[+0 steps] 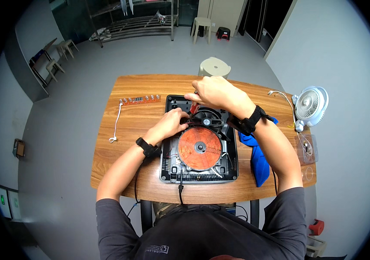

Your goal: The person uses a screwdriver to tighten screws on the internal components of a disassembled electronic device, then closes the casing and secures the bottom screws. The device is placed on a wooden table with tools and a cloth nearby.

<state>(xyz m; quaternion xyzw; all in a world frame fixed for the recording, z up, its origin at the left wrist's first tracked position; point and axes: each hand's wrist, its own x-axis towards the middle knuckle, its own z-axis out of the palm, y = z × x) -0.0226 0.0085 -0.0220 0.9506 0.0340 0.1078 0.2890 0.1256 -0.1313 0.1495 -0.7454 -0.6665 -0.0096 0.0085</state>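
An opened induction cooker (pixel 166 171) lies on the wooden table in front of me, its black housing showing a round copper coil (pixel 189 149) and, beyond it, a black cooling fan (pixel 214 116). My right hand (pixel 214 92) is closed around a red-handled screwdriver (pixel 194 108), held upright with its lower end down by the fan's left side. Beside that spot, my left hand (pixel 170 124) rests at the left of the fan with its fingers bent together; what is between the fingertips is hidden. A black power cord (pixel 180 189) leaves the housing at the near edge.
A circuit strip (pixel 139 100) with a white cable (pixel 116 123) lies at the left of the wooden table (pixel 107 160). Blue cloth (pixel 260 167) sits under my right forearm. A white fan (pixel 310 105) and a clear plastic tray (pixel 313 149) stand along the right edge; a stool (pixel 215 66) is beyond.
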